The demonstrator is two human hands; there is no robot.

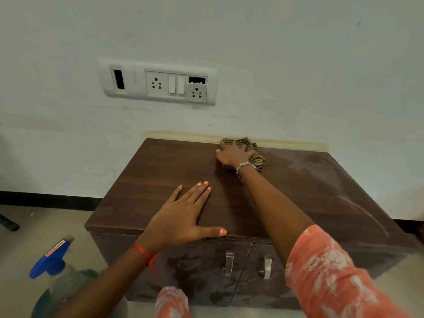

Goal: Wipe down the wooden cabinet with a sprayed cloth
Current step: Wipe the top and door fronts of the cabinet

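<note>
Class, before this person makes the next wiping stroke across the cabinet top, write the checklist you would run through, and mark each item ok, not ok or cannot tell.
1. Cloth under the right hand, pressed on the cabinet top: ok.
2. Left hand flat near the front edge, bracing: ok.
3. Stroke path free of objects: ok.
4. Right half wiped: not ok, dusty streaks show.
5. Cloth damp enough: cannot tell.
6. Spray bottle close by on the floor, lower left: ok.
</note>
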